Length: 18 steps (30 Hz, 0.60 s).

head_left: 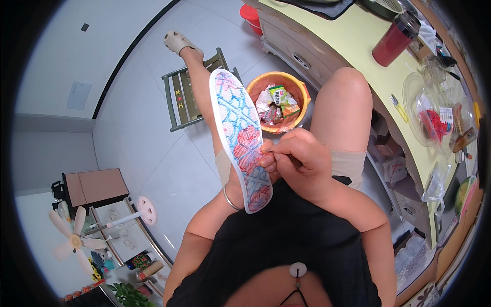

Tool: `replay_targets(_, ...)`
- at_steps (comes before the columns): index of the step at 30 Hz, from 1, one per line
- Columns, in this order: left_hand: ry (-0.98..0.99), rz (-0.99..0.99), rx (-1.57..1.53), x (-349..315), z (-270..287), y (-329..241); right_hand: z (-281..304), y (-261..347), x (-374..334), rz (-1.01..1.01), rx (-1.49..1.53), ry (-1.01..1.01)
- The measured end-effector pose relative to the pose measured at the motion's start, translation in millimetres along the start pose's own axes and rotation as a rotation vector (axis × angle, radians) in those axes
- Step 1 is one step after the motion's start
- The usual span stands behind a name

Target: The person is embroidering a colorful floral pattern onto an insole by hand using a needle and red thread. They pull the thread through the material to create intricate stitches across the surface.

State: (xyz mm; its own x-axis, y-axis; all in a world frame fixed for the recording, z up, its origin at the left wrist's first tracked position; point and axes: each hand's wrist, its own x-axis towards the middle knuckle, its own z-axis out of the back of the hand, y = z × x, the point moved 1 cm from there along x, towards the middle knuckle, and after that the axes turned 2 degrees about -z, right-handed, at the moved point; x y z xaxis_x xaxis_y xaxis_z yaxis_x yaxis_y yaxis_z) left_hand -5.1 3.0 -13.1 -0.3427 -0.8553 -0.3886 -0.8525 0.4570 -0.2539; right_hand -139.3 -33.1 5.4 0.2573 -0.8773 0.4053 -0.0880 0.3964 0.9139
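Note:
An embroidered shoe insole (239, 128) with a white rim and blue, red and pink stitching stands tilted above my lap, its stitched face toward me. My left hand (268, 162) grips it from behind; the palm is hidden, and some fingertips show past the right edge. A bangle circles that wrist. Right at this edge, my right hand (306, 156) is closed in a pinch, thumb against forefinger, close to the left fingertips. Whatever lies in the pinch is too small to make out.
Beyond my knees stand a yellow-orange bin (302, 84) with wrappers and a folding stool (179, 105) beside my outstretched leg. On the right, a pale yellow table (368, 30) carries a dark red flask (395, 41), yellow-handled scissors (400, 110) and a plastic tray with red thread (434, 125). A fan (75, 240) is at left.

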Motion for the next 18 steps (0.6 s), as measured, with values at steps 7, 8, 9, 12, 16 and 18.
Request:
replay_targets(7, -0.123, -0.01, 0.06, -1.0, -0.4, 1.1, 5.1, 6.3, 4.2, 0.093, -0.138, 0.005)
replay_targets(8, -0.137, -0.01, 0.033, -1.0, -1.2, 1.0, 5.9, 8.2, 5.1, 0.089, -0.142, 0.013)
replay_targets(9, -0.151, -0.01, 0.005, -0.9, -2.0, 1.0, 6.4, 9.3, 5.6, 0.086, -0.146, 0.021)
replay_targets(12, -0.085, -0.017, -0.058, 0.4, 0.6, 1.4, 6.4, 7.9, 4.8, 0.069, -0.121, 0.032)
replay_targets(16, -0.076, -0.016, -0.1, -0.1, -0.6, 2.4, 8.1, 7.5, 5.8, 0.1, -0.161, 0.026)
replay_targets(18, -0.092, -0.028, -0.047, -0.6, -2.3, 2.9, 7.7, 6.1, 5.5, 0.107, -0.137, 0.02)
